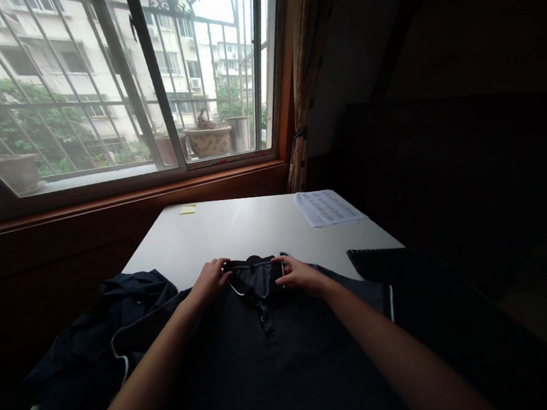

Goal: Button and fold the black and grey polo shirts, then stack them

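Note:
A dark navy polo shirt (pixel 287 363) lies spread front side up over the near part of the white table, its collar toward the window. White piping edges the collar and the sleeves, and the button placket is undone at the neck. My left hand (pixel 213 278) pinches the left side of the collar between thumb and fingers. On the other side, my right hand (pixel 301 274) grips the right collar tip the same way. Just behind the collar, small round objects are partly hidden; I cannot make out what they are.
Another dark garment (pixel 137 293) lies crumpled at the left on the white table (pixel 237 224). Printed sheets (pixel 329 208) lie at the far right, and a yellow sticky note (pixel 188 209) at the far left. A dark spiral-bound notebook (pixel 378 261) is at the right edge. A barred window stands beyond.

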Demonstrator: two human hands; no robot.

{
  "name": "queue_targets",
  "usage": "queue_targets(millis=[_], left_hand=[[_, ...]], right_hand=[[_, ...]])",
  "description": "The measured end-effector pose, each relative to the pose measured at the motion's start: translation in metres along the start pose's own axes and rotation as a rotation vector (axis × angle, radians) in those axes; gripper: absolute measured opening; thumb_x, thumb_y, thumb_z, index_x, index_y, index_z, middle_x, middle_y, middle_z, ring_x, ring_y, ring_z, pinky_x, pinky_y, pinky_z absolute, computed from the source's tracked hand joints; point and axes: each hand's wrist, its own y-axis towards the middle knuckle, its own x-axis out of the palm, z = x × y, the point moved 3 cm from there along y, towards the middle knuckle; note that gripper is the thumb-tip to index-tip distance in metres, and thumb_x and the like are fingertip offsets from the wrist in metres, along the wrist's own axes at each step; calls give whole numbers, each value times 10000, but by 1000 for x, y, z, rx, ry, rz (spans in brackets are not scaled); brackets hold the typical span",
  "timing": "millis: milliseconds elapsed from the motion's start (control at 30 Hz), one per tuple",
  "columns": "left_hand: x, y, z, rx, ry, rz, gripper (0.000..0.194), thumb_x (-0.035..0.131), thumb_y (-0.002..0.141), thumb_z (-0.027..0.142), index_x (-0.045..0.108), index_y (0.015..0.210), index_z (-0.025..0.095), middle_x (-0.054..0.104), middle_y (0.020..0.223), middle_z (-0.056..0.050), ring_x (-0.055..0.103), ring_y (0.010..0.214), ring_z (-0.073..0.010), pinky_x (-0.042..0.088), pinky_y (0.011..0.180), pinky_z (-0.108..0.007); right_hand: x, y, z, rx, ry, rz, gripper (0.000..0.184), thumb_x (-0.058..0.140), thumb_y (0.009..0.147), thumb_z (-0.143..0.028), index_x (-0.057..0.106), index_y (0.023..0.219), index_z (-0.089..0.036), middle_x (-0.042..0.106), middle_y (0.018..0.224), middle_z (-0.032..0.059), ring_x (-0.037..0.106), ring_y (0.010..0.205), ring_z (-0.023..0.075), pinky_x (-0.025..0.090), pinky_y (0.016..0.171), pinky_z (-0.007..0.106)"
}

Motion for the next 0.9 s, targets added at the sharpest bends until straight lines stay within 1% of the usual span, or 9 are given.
queue_targets(millis=[100,167,267,367,467,567,667,800,900], left_hand=[[3,7,-7,-47,-48,-18,359,638,845,216,621,1203,190,670,988,-72,637,884,-228,505,901,-411],[4,11,-8,-73,-77,-10,396,643,824,199,612,1218,190,674,971,-63,651,856,-217,525,841,-369],[5,16,-8,-96,-117,21,375,645,809,195,629,1184,200,673,961,-49,659,859,-208,533,815,-341],[8,16,-9,-95,-151,63,290,623,825,201,658,1113,204,666,968,-46,658,874,-197,536,825,-328],[13,14,-9,-78,-170,101,250,598,843,194,666,1084,205,648,978,-45,650,870,-184,541,823,-320],[17,10,-8,-50,-162,130,258,585,855,175,664,1099,208,623,976,-45,632,871,-182,541,827,-327],[18,7,-4,-21,-133,155,278,577,873,163,663,1131,221,605,995,-54,611,918,-202,528,878,-367],[14,0,4,15,-44,241,283,602,894,205,669,1167,248,568,1103,-81,541,1043,-253,467,984,-456],[9,-4,23,127,75,283,208,589,929,246,693,1109,250,582,1139,-85,507,1064,-261,465,969,-435]], right_hand=[[10,5,2,-16,-117,51,716,777,729,-243,454,1368,-250,680,912,17,680,729,179,549,652,302],[9,7,1,-36,-265,107,777,826,683,-232,482,1380,-269,665,866,11,673,730,208,531,668,327],[-5,10,-4,-68,-515,221,835,884,618,-217,533,1372,-283,649,843,21,663,874,279,492,788,381],[-23,14,-9,-106,-655,277,739,852,692,-250,555,1368,-267,641,920,47,631,965,287,459,871,404],[-32,20,-12,-198,-743,240,576,804,764,-252,618,1308,-288,603,1108,58,583,1066,242,431,962,367],[-30,29,-13,-276,-809,163,489,801,771,-224,678,1235,-317,560,1219,51,516,1166,235,386,1045,353],[-23,41,-12,-299,-857,105,433,815,761,-236,714,1174,-318,562,1230,58,488,1179,259,385,1055,386],[-19,52,-10,-294,-888,86,417,839,743,-348,722,1139,-295,559,1237,81,476,1163,300,411,1022,438],[-23,53,-10,-300,-888,77,358,801,786,-405,721,1109,-273,559,1218,87,483,1158,290,415,1022,427]])
